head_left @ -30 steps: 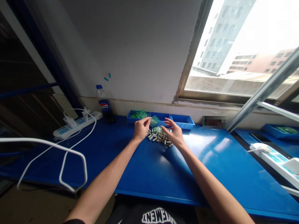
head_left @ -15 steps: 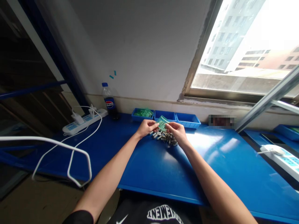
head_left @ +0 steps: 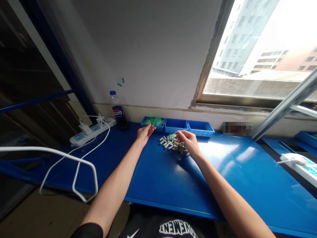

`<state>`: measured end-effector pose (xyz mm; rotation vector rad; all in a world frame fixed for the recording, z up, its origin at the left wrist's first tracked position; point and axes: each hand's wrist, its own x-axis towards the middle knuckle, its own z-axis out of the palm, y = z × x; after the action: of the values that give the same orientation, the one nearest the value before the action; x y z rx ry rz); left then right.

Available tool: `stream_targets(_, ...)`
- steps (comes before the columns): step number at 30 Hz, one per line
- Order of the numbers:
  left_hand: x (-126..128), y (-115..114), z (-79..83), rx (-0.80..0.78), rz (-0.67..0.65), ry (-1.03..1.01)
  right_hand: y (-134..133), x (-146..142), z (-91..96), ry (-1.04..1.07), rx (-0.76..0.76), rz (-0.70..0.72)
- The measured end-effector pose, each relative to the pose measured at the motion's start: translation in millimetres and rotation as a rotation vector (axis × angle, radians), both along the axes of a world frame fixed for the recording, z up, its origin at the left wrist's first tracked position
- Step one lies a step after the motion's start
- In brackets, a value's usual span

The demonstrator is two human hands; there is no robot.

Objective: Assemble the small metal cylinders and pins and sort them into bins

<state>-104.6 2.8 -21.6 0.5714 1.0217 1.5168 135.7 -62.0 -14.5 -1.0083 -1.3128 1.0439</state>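
Observation:
A heap of small metal parts (head_left: 173, 147) lies on the blue table (head_left: 158, 178) in front of three blue trays. My left hand (head_left: 145, 132) reaches toward the left tray (head_left: 153, 121), which holds small green bags; its fingers are stretched out with nothing in them. My right hand (head_left: 187, 140) rests over the right side of the heap, fingers curled and pinching at a small green bag (head_left: 171, 136) on top of the parts.
The middle tray (head_left: 176, 126) and right tray (head_left: 200, 129) stand by the wall. A cola bottle (head_left: 118, 111) and a white power strip (head_left: 92, 130) with cables sit at the left. Another power strip (head_left: 300, 164) lies at the right. A window fills the upper right.
Half a second ago both hands held a green bag above the heap. My left hand has let go and moved left toward the tray of bags; my right hand has lowered onto the heap.

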Motion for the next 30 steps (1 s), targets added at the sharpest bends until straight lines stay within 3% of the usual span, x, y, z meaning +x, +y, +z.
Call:
stream_targets(3,-2.1,0.3,-1.1,0.011,-0.020,0.092,-1.0,-2.6,0.4,-0.012,0.004,0.012)
stream_targets(6,-0.1,-1.0,-3.7,0.098,-0.029,0.363,-0.4,-1.7,-0.4,-0.036,0.026,-0.002)
stream_targets(12,21.8,-14.6,-7.0,0.554,-0.054,1.127,6.1,7.6,-4.3,-0.075,0.056,-0.164)
stream_targets(16,43.7,-25.6,-11.7,0.807,-0.201,1.386,11.0,11.7,-8.3,-0.076,0.052,-0.221)
stream_targets(20,56.9,-29.9,-20.0,0.796,-0.313,1.491,12.1,12.0,-10.6,-0.083,0.059,-0.230)
stream_targets(24,59.6,-27.4,-24.5,0.730,-0.326,1.484,10.8,10.7,-10.1,-0.079,0.052,-0.213)
stream_targets(27,59.1,-25.4,-23.3,0.723,-0.293,1.425,10.3,10.3,-9.6,-0.089,0.045,-0.219)
stream_targets(30,57.7,-25.8,-16.6,0.692,-0.178,1.280,10.2,10.9,-9.6,-0.101,0.046,-0.230)
